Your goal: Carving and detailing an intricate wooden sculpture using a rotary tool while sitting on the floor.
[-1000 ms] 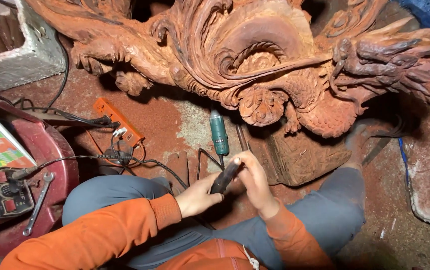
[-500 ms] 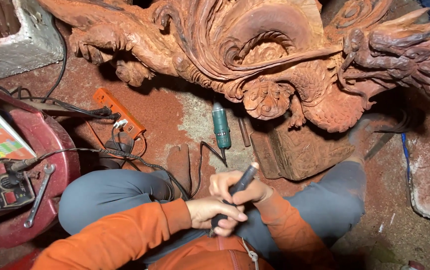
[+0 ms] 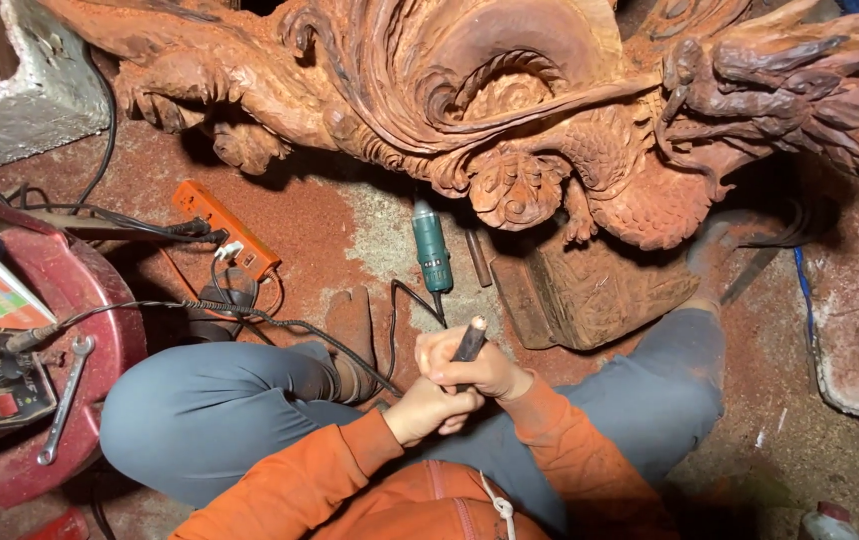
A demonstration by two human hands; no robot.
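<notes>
- My right hand (image 3: 480, 368) and left hand (image 3: 428, 408) both squeeze the dark tool (image 3: 469, 342) over my lap.
- The big wood carving (image 3: 510, 110) looks mostly shaped; the tool is not touching it.

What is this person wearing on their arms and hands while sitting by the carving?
Both arms are covered by long orange sleeves reaching to the wrists, the fabric slightly creased and dusty. The left hand and right hand are bare: no gloves, and no rings or watch that I can make out. A thin white drawstring hangs from the same orange top.
</notes>
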